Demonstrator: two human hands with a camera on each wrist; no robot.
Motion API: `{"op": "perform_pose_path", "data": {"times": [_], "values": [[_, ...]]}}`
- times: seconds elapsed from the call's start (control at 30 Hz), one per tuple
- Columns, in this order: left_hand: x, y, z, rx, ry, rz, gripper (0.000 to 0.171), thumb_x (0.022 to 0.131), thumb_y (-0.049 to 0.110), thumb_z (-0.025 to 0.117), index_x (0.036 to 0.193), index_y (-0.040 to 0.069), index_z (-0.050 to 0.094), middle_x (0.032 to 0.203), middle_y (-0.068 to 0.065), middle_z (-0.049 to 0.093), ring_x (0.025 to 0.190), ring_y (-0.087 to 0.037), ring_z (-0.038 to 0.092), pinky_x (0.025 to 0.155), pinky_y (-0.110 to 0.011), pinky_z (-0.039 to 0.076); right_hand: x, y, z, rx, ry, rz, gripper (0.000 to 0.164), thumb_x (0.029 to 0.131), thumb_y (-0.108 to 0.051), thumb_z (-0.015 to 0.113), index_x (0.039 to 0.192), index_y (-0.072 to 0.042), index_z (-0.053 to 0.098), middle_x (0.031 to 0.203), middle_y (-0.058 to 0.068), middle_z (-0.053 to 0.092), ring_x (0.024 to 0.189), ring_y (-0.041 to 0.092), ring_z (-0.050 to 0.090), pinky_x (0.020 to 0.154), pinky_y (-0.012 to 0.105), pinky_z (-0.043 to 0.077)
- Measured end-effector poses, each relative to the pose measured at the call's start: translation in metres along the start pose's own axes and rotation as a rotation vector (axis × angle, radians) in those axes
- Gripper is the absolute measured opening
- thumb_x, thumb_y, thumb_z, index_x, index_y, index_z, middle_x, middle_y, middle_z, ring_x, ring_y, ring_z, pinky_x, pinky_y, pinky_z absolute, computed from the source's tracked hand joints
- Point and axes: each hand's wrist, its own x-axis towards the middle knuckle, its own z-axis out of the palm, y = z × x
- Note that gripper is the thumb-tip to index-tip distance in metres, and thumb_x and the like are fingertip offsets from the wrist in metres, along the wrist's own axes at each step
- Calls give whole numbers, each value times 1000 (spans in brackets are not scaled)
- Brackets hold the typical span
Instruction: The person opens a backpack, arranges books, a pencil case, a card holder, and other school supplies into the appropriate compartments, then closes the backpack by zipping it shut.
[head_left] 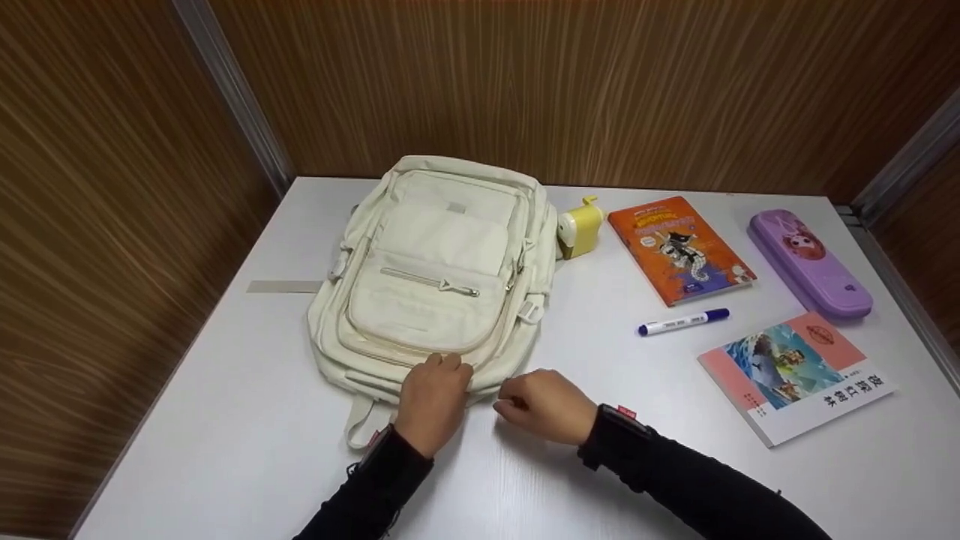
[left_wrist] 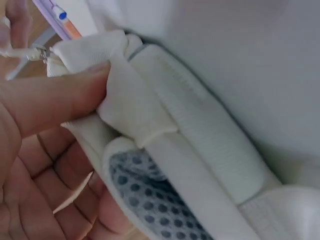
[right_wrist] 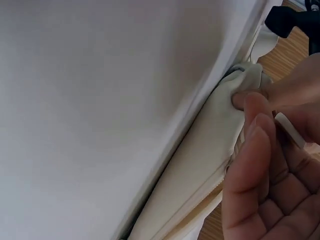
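A cream backpack [head_left: 427, 315] lies flat on the white table, front pockets up, its bottom end toward me. My left hand [head_left: 436, 397] grips the fabric at that near end, thumb pressed on the cloth in the left wrist view. Just right of it, my right hand [head_left: 547, 406] has curled fingers and pinches a cream zipper pull [left_wrist: 25, 52], which runs to a metal slider [left_wrist: 44, 54]. In the right wrist view, zipper teeth [right_wrist: 200, 200] follow the bag's edge. Grey mesh padding [left_wrist: 150, 197] shows on the bag's underside.
A yellow pencil sharpener [head_left: 581, 231] with a crank stands against the bag's right side. Farther right lie an orange book [head_left: 679, 247], a blue-capped marker [head_left: 684, 322], a purple pencil case [head_left: 814, 262] and a pink-and-white book [head_left: 795, 379]. Wood-grain panels [head_left: 562, 90] enclose the table.
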Motion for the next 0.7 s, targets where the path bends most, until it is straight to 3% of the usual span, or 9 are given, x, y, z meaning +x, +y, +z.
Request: {"op": "perform_pose_path", "data": {"times": [0.17,0.3,0.37,0.43,0.57,0.7], "values": [[-7,-17,-14,-125,3,9,28,74,34,81,74,13,63,78,-1,59,71,-21,56,61,-33,45,-7,22,-19,77,44,85,16,91,-17,65,75,-13,66,60,-13,46,56,-1,40,55,18,34],[-17,-44,-26,-184,-3,-73,18,78,23,76,76,12,62,80,-3,60,71,-24,55,62,-37,45,-15,43,-29,101,62,151,13,91,-16,65,80,-10,70,62,-10,52,57,-1,43,57,19,37],[-22,-56,-29,-181,-29,-120,11,74,12,72,79,11,63,81,-5,60,72,-26,55,62,-39,45,-19,51,-31,105,55,170,13,91,-16,65,83,-9,72,63,-9,55,57,-1,44,58,19,38],[-26,-64,-31,-172,-66,-146,18,69,3,69,85,10,64,85,-6,61,75,-28,57,63,-41,45,-21,57,-32,105,46,181,13,92,-17,65,84,-9,72,64,-9,57,58,-1,45,58,19,38],[-28,-69,-28,-140,-113,-143,36,63,-7,72,93,11,64,90,-6,62,83,-30,62,66,-44,48,-23,64,-33,114,62,196,13,91,-16,65,84,-8,73,65,-7,60,59,0,46,59,19,39],[-26,-67,-24,-55,-103,-130,37,63,-10,75,90,11,63,86,-5,62,76,-28,62,63,-41,47,-21,67,-33,113,94,220,12,91,-15,65,85,-8,73,68,-6,63,61,1,49,60,20,40]]}}
